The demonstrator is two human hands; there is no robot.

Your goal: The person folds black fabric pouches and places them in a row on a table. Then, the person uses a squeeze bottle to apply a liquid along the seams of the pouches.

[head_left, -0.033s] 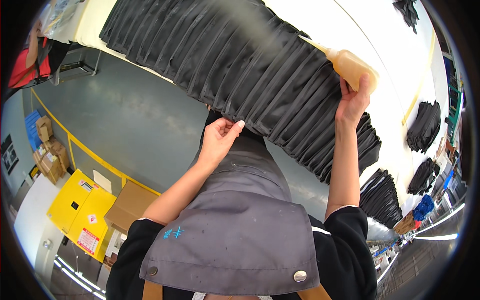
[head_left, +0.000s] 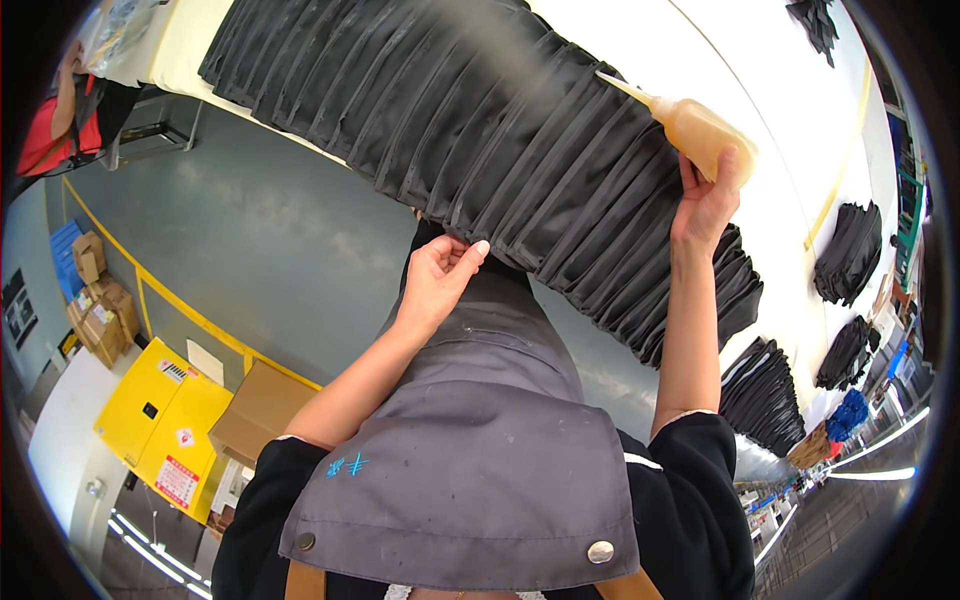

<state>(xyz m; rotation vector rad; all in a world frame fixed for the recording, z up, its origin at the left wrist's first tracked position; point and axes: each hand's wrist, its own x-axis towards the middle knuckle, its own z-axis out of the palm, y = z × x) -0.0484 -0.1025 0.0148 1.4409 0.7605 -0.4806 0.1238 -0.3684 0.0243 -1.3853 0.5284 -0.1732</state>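
A long row of overlapping black fabric pieces (head_left: 500,140) lies along the near edge of a white table (head_left: 700,50). My left hand (head_left: 440,275) pinches the near edge of one black piece at the table's rim. My right hand (head_left: 705,200) holds an amber squeeze bottle (head_left: 700,130) with a long pointed nozzle, which lies tilted over the row with its tip toward the left. A grey apron (head_left: 480,470) covers my front below the hands.
More stacks of black fabric (head_left: 850,240) lie further right on the table, another stack (head_left: 765,390) near its edge. On the grey floor to the left stand a yellow cabinet (head_left: 160,430), cardboard boxes (head_left: 260,410) and a yellow floor line (head_left: 180,310).
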